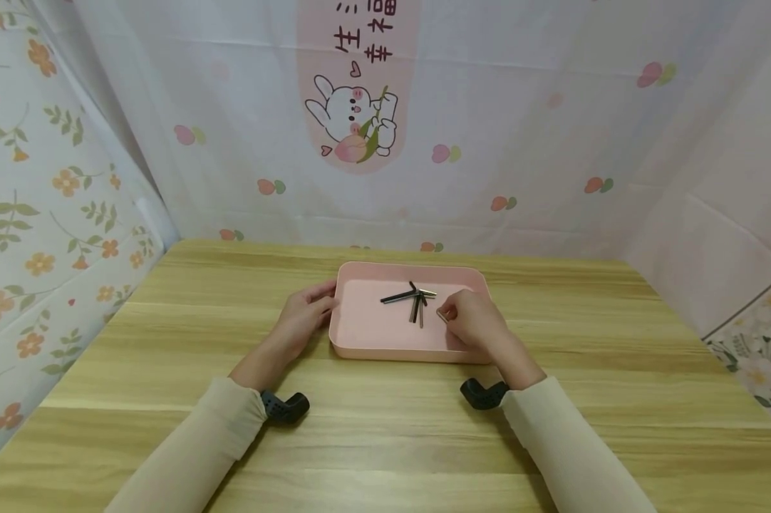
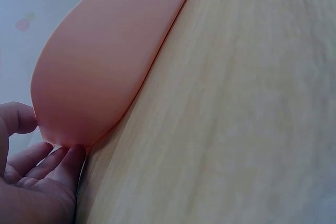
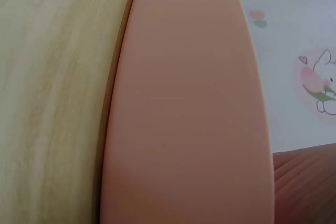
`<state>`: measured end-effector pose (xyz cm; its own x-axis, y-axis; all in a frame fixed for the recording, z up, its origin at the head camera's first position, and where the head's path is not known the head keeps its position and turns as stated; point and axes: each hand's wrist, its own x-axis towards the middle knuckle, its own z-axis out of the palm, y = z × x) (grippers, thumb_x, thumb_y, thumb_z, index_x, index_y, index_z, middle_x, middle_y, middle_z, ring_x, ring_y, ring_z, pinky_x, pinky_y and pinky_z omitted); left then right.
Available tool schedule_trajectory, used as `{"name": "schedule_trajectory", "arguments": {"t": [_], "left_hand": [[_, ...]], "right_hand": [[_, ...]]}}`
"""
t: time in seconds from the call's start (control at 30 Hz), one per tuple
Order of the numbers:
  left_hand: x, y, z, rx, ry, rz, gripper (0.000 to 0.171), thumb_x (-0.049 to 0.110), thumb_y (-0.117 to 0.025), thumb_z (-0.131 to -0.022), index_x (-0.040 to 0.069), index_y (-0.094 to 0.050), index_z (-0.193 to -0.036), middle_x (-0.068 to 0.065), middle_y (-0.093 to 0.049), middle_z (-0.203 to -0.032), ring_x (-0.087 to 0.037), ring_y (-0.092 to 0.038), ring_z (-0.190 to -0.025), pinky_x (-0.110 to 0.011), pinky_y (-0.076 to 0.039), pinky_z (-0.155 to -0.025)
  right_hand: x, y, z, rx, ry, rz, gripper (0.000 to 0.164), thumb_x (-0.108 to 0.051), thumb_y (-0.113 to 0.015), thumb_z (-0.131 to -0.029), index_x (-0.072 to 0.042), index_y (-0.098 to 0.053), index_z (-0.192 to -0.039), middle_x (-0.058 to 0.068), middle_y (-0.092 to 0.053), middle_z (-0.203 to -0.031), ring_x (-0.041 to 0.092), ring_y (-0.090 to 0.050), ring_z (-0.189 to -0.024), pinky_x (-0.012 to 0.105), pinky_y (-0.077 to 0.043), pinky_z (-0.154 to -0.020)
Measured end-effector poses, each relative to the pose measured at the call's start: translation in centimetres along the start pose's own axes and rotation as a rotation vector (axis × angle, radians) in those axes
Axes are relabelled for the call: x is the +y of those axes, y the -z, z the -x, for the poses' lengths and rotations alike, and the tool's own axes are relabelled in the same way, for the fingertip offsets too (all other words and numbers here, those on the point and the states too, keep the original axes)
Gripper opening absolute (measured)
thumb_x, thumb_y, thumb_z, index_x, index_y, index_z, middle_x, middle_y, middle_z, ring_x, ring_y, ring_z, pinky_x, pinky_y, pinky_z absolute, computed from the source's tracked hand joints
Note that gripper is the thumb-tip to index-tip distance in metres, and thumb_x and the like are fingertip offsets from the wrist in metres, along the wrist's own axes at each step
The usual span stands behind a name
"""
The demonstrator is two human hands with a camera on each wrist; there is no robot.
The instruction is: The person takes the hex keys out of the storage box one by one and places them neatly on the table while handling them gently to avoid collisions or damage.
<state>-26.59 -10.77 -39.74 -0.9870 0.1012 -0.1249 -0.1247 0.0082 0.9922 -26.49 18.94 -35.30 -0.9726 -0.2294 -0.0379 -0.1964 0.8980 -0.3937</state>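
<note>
Pinching a short slim rod (image 1: 442, 315) between thumb and forefinger, the right hand (image 1: 477, 320) is positioned over the right half of the pink tray (image 1: 366, 324); its remaining fingers are folded, and their exact placement cannot be told from where I stand. From the right wrist, the outer wall of the tray conceals most of this hand. The left hand (image 1: 301, 317) is located at the opposite end: fingers relaxed and slightly parted, fingertips contacting the outside of the left wall, thumb touching the rim.

Inside the tray, just left of the pinched rod, a loose group of rods (image 1: 395, 297) lies crossed and fanned out, some black, some metallic, right of the tray's middle. The tray rests flat on the wood-grain table (image 1: 366, 449), near the far edge.

Each wrist carries a black device, left (image 1: 286, 407) and right (image 1: 484, 394), fitted at the cuff of a cream sleeve (image 1: 196, 445). Beyond the table hangs a white cloth (image 1: 520, 107), printed with small fruit and a sideways rabbit (image 1: 343, 110)
</note>
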Motion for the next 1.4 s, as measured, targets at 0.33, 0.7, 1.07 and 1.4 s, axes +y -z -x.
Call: {"name": "schedule_trajectory", "arguments": {"t": [0.33,0.7,1.07,1.4], "left_hand": [[0.2,-0.1,0.1,0.001,-0.001,0.002,0.055,0.008,-0.053,-0.101,0.004,-0.041,-0.154,-0.008,-0.041,-0.161,-0.020,-0.045,-0.144,-0.021,-0.051,-0.102],[0.1,-0.1,0.2,0.012,0.005,0.000,0.055,0.007,-0.053,-0.100,0.004,-0.042,-0.154,-0.007,-0.042,-0.161,-0.019,-0.046,-0.142,-0.026,-0.050,-0.107],[0.1,-0.2,0.1,0.009,0.008,-0.011,0.055,0.008,-0.053,-0.101,0.006,-0.042,-0.154,-0.006,-0.042,-0.161,-0.018,-0.045,-0.143,-0.021,-0.050,-0.102],[0.1,-0.2,0.1,0.007,0.008,-0.014,0.054,0.009,-0.053,-0.101,0.006,-0.042,-0.154,-0.007,-0.042,-0.161,-0.020,-0.045,-0.143,-0.028,-0.049,-0.108]], "right_hand": [[-0.2,-0.1,0.0,0.043,0.032,0.090,0.018,0.000,-0.067,-0.085,-0.002,-0.078,-0.099,0.008,-0.074,-0.088,0.018,-0.060,-0.077,0.031,-0.052,-0.071],[0.6,0.2,-0.2,0.033,0.112,-0.038,0.015,-0.005,-0.068,-0.091,0.000,-0.078,-0.099,0.012,-0.076,-0.092,0.022,-0.068,-0.086,0.036,-0.057,-0.076],[1.8,2.2,0.0,-0.053,0.087,-0.336,0.028,-0.003,-0.067,-0.091,0.007,-0.069,-0.118,0.018,-0.068,-0.099,0.018,-0.065,-0.066,0.028,-0.057,-0.059],[4.1,4.4,0.7,-0.098,-0.047,-0.519,0.044,-0.009,-0.061,-0.099,0.007,-0.053,-0.139,0.022,-0.058,-0.119,0.023,-0.067,-0.089,0.032,-0.063,-0.073]]}}
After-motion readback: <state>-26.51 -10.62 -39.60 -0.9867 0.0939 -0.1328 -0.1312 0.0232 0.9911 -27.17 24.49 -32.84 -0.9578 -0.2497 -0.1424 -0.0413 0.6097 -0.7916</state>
